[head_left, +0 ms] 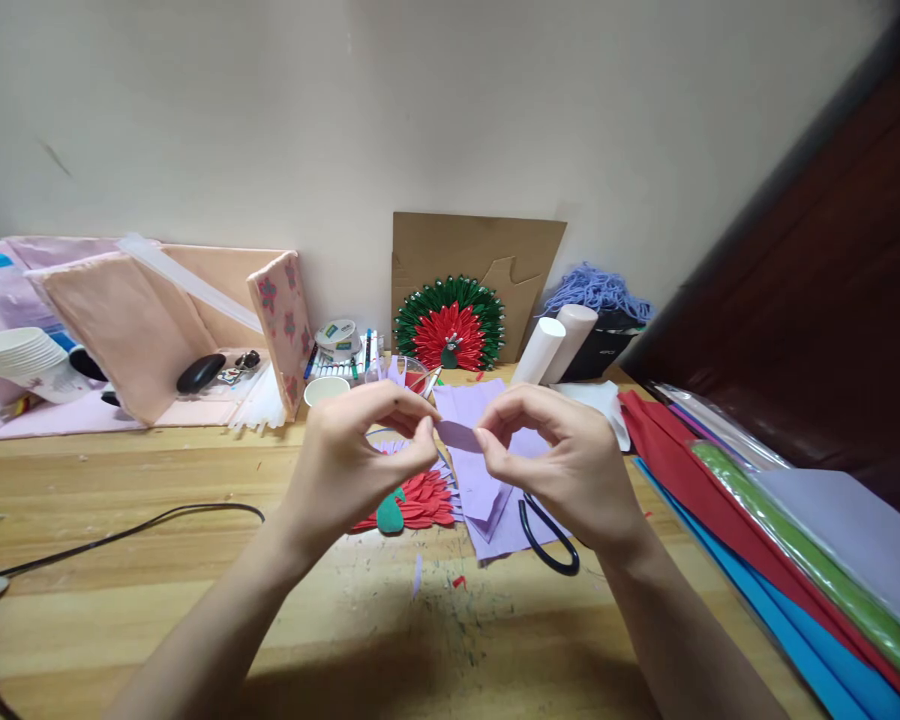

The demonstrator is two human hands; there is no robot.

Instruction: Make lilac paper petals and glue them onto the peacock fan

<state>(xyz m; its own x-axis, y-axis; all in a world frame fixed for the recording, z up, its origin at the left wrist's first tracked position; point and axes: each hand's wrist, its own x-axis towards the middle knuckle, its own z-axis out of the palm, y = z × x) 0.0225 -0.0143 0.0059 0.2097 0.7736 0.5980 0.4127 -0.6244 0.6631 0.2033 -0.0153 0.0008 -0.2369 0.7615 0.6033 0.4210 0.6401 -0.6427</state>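
Between my two hands stretches a small strip of purple paper (460, 437). My left hand (371, 440) pinches its left end with thumb and forefinger, and my right hand (551, 450) pinches the right end. Below them lie larger purple sheets (487, 535). The black handle of a pair of scissors (551, 545) shows under my right hand, its blades hidden. Beneath my left hand is a half-made fan of red and purple petals (424, 495) with a green paper body (391, 512), partly covered by the hand.
A finished green and red peacock (450, 335) leans on a cardboard sheet (480, 240) at the wall. White rolls (540, 350) stand beside it. Pink fabric boxes (112, 330) and paper cups (22, 360) are left; coloured sheets (765, 530) lie right. A black cable (135, 530) crosses the table.
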